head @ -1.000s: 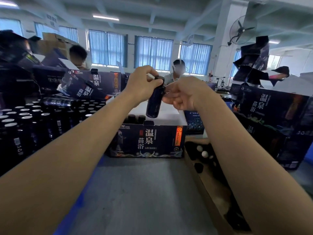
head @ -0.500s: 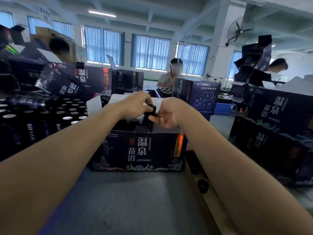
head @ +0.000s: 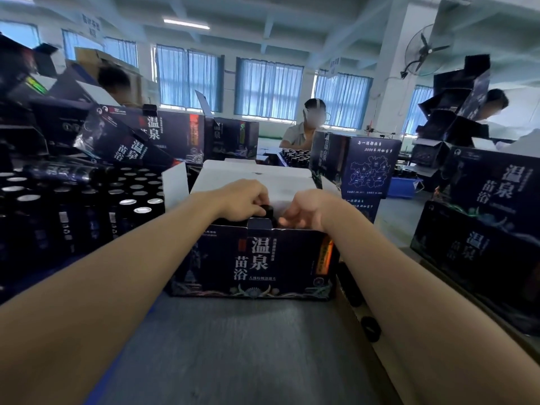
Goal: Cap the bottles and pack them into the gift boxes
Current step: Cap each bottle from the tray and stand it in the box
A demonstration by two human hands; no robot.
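Bottle [head: 268, 212]: one dark unit with a black cap fitted, upright in the mouth of the open gift box [head: 254, 258]. Only its cap and shoulder show above the front wall.

Nearest you:
- Grey surface [head: 233, 352], carrying the box.
- Loose black caps [head: 370, 328], in the cardboard tray along your right forearm.

At the box:
- Your left hand [head: 244, 201] is curled over the bottle's top, fingers wrapped round the cap.
- Your right hand [head: 306, 211] sits inside the opening just beside the bottle, fingers loosely bent toward it. Whether they touch it cannot be told.

Handling, by judgement:
- The bottle looks rigid and glossy, so expect a slick wall and some weight if it is filled.
- A hold by the cap alone trusts the thread. Take it round the shoulder or body, and guide the base with the free hand.
- The box is light printed card. Its walls will flex and it may slide if you push down hard.

Beyond:
- White lid flap [head: 254, 176], standing open behind the hands.
- Uncapped bottles [head: 142, 210] with silvery tops, massed to your left.
- Further printed boxes [head: 493, 200], stacked on both sides.
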